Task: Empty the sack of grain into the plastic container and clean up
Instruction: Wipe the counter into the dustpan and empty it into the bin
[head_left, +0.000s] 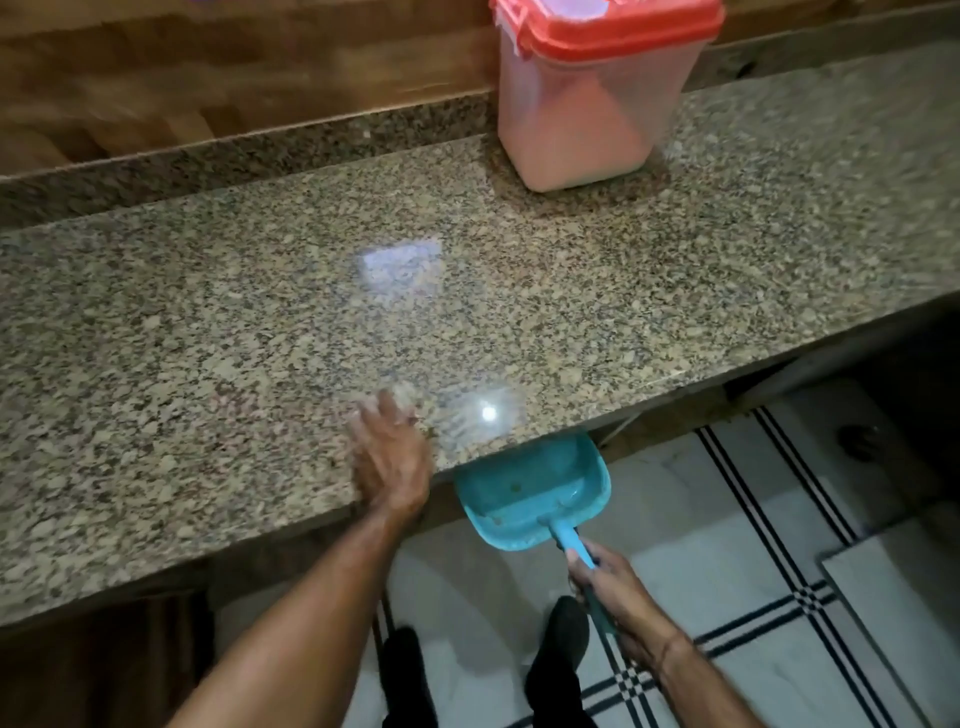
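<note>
- Two bare forearms reach forward from the bottom edge, above dark shoes standing on the floor, which is pale tile crossed by black stripes.
- Right hand is below table height, its fingers curled round the handle of a teal dustpan.
- The dustpan is held with its open mouth tucked just under the front edge of the table, its tray facing up. A few small brownish specks lie in the tray; they are too small to tell what they are.
- Left hand lies palm down on the table close to the front edge, just left of the dustpan. Its fingers are stretched forward and lie flat on the stone, holding nothing. Motion blur hides whether they are spread or together.
- The table is speckled brown-and-tan granite. Two bright patches of reflected light show on it, one just right of the left hand's fingertips and one nearer the middle.
- The plastic container stands upright at the back of the table, towards the right and well apart from both hands. It has a red lid on top, and pale contents show through its cloudy walls.
- Behind the table runs a low granite upstand, and above it a wooden wall panel.
</note>
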